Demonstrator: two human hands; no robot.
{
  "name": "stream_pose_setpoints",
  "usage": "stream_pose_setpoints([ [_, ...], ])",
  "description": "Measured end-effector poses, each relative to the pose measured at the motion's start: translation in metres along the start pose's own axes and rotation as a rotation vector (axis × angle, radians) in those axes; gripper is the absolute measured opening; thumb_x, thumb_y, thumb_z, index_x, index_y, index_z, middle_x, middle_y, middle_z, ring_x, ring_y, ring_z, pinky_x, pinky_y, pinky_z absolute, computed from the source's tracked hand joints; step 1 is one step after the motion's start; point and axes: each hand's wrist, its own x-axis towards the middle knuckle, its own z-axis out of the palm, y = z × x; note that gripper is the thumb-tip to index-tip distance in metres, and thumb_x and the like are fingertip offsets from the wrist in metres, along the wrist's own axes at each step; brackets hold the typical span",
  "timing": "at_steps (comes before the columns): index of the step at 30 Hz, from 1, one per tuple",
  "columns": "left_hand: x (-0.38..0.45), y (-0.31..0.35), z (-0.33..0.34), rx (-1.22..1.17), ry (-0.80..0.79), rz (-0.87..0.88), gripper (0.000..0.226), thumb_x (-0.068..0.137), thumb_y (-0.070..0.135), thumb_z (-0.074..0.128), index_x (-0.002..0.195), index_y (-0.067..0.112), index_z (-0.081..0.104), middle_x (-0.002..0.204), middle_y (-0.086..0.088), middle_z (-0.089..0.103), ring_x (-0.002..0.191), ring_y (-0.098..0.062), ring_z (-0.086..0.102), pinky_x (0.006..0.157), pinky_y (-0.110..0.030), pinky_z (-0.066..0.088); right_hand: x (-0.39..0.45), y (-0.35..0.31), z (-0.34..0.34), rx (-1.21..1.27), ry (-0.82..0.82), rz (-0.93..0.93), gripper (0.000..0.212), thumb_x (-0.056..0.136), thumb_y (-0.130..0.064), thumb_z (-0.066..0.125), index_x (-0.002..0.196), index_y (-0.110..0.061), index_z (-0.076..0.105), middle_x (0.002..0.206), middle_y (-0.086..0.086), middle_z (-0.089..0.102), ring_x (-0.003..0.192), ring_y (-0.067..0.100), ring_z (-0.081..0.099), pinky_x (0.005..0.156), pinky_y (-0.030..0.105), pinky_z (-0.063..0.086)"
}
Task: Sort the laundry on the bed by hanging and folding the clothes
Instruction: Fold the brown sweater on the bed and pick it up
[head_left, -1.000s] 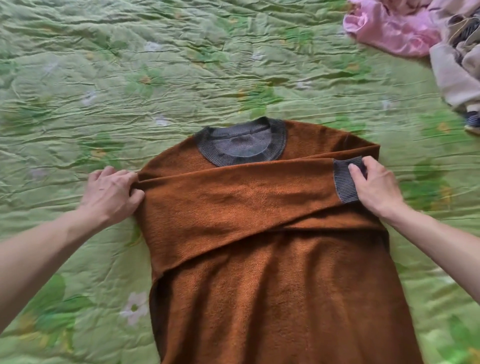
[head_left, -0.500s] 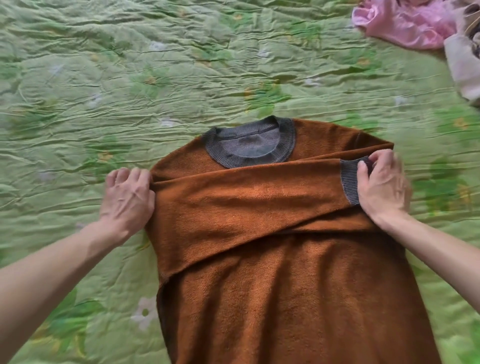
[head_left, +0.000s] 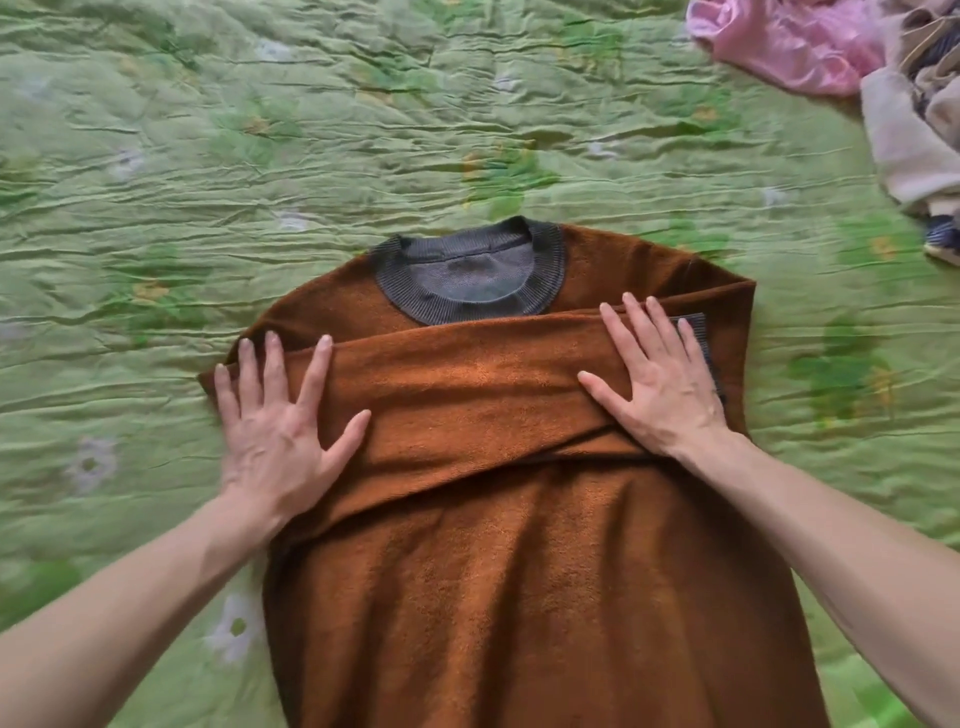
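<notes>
Two hands lie flat on a brown sweater (head_left: 519, 571) in the middle of the frame. The sweater is spread on a green bedspread (head_left: 260, 130) with a flower pattern, and its lower part goes out of the frame at the bottom. At the left, the left hand (head_left: 280, 426) presses with straight, spread fingers on the left edge of the sweater and holds nothing. One sleeve (head_left: 467, 379) is folded across the chest, just under the grey ribbed collar (head_left: 472, 275). At the right end of this sleeve, the right hand (head_left: 660, 384) also presses down with its fingers straight and open, and it partly covers the grey cuff (head_left: 698, 332). In the upper right corner of the frame lies a pink garment (head_left: 784, 41), and beside it a pile of beige clothes (head_left: 909, 140) at the right edge.
</notes>
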Motion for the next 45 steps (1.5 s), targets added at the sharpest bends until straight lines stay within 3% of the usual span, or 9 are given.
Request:
stream_pose_setpoints([
  [6, 0.003, -0.007, 0.018, 0.018, 0.166, 0.076, 0.089, 0.092, 0.070, 0.035, 0.168, 0.026, 0.017, 0.171, -0.026, 0.011, 0.160, -0.044, 0.001, 0.127, -0.063, 0.003, 0.003, 0.000, 0.006, 0.044, 0.006, -0.005, 0.085, 0.095, -0.076, 0.023, 0.166, -0.034, 0.007, 0.175, -0.003, 0.002, 0.161, 0.017, -0.005, 0.130, 0.047, 0.002],
  [12, 0.001, -0.001, 0.011, 0.070, 0.145, 0.090, 0.088, 0.094, 0.066, 0.034, 0.167, 0.019, 0.020, 0.171, -0.028, 0.014, 0.159, -0.046, 0.008, 0.128, -0.063, 0.003, -0.002, -0.002, 0.001, 0.087, 0.048, 0.003, 0.082, 0.096, -0.074, 0.025, 0.166, -0.033, 0.013, 0.175, -0.003, 0.005, 0.161, 0.019, -0.004, 0.130, 0.045, 0.000],
  [19, -0.041, 0.046, -0.008, -0.050, 0.095, 0.092, 0.077, 0.104, 0.051, 0.030, 0.164, 0.004, 0.023, 0.172, -0.023, 0.015, 0.161, -0.035, 0.010, 0.130, -0.054, 0.010, -0.059, -0.003, 0.003, 0.136, 0.099, 0.293, 0.076, 0.101, -0.064, 0.016, 0.167, -0.026, 0.015, 0.175, 0.002, 0.004, 0.161, 0.022, -0.001, 0.129, 0.052, 0.004],
  [22, -0.103, 0.088, -0.003, -0.096, 0.062, 0.307, 0.071, 0.108, 0.049, 0.031, 0.166, 0.012, 0.021, 0.175, -0.014, 0.012, 0.163, -0.029, 0.005, 0.129, -0.055, 0.015, -0.106, -0.023, 0.003, 0.077, 0.146, 0.163, 0.070, 0.104, -0.057, 0.024, 0.166, -0.023, 0.020, 0.175, 0.004, 0.008, 0.161, 0.024, 0.002, 0.129, 0.052, 0.006],
  [26, -0.196, 0.123, 0.016, -0.132, -0.044, 0.350, 0.066, 0.108, 0.050, 0.031, 0.168, 0.023, 0.018, 0.176, -0.007, 0.010, 0.163, -0.026, 0.005, 0.128, -0.055, 0.019, -0.184, -0.067, 0.022, 0.087, 0.046, -0.120, 0.065, 0.106, -0.057, 0.028, 0.165, -0.029, 0.024, 0.174, 0.000, 0.011, 0.161, 0.023, 0.004, 0.128, 0.053, 0.013],
  [31, -0.219, 0.112, 0.023, -0.123, -0.028, 0.387, 0.066, 0.106, 0.046, 0.038, 0.167, 0.024, 0.022, 0.176, -0.004, 0.014, 0.163, -0.024, 0.006, 0.128, -0.054, 0.018, -0.231, -0.055, 0.037, 0.132, -0.015, 0.206, 0.071, 0.103, -0.061, 0.021, 0.166, -0.029, 0.016, 0.175, -0.004, 0.009, 0.161, 0.020, 0.004, 0.129, 0.050, 0.011],
  [34, -0.220, 0.115, 0.025, -0.118, -0.019, 0.343, 0.066, 0.106, 0.048, 0.037, 0.167, 0.027, 0.023, 0.175, -0.004, 0.015, 0.163, -0.024, 0.006, 0.129, -0.054, 0.014, -0.232, -0.050, 0.039, 0.131, -0.033, 0.214, 0.073, 0.102, -0.061, 0.018, 0.167, -0.027, 0.014, 0.175, -0.002, 0.007, 0.161, 0.021, 0.002, 0.130, 0.049, 0.009],
  [40, -0.257, 0.120, 0.026, -0.114, -0.012, 0.077, 0.064, 0.108, 0.049, 0.029, 0.168, 0.026, 0.018, 0.176, -0.004, 0.011, 0.163, -0.022, 0.002, 0.131, -0.050, 0.008, -0.263, -0.031, 0.040, 0.133, -0.045, 0.116, 0.069, 0.104, -0.061, 0.015, 0.166, -0.031, 0.012, 0.175, -0.003, 0.005, 0.161, 0.018, -0.002, 0.130, 0.046, 0.004],
  [45, -0.322, 0.122, 0.018, -0.112, -0.043, -0.076, 0.066, 0.105, 0.046, 0.029, 0.166, 0.022, 0.027, 0.174, -0.006, 0.018, 0.162, -0.024, 0.013, 0.130, -0.048, 0.015, -0.339, -0.008, 0.039, 0.166, -0.023, 0.271, 0.068, 0.101, -0.058, 0.023, 0.165, -0.033, 0.020, 0.174, 0.001, 0.012, 0.161, 0.022, 0.009, 0.127, 0.053, 0.014],
])
